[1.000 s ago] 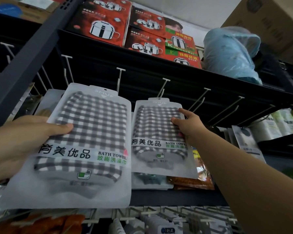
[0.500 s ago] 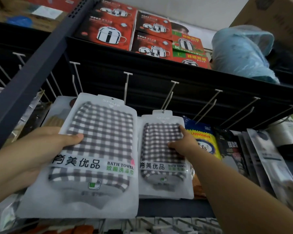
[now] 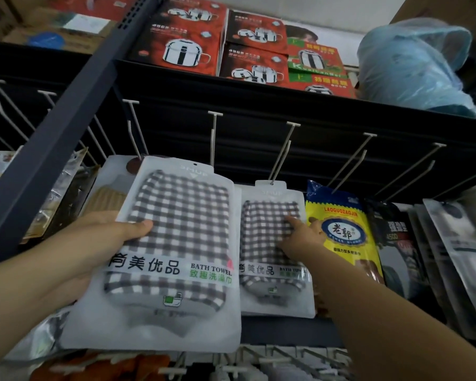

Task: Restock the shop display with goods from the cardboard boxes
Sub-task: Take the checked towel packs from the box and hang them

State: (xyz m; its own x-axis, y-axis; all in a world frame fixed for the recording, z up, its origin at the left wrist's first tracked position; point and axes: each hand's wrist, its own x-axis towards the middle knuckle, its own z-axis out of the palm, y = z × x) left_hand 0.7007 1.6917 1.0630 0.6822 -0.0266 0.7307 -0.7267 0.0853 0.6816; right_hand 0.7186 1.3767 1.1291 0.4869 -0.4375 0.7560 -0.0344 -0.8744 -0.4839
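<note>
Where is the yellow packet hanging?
In the head view, right of centre, the yellow packet hangs beside the hung bath towel pack, just right of the right hand.

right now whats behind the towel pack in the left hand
Behind the held towel pack, a beige ribbed item's pack peeks out at its upper left edge; the rest is covered. The left hand grips the pack.

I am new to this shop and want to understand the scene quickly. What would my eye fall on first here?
First, the large checked bath towel pack that the left hand holds up in front of the hooks. Beside it an identical pack hangs on a hook, with the right hand pressing on it. Above, red pot boxes line the top shelf, next to a blue plastic bag.
</note>
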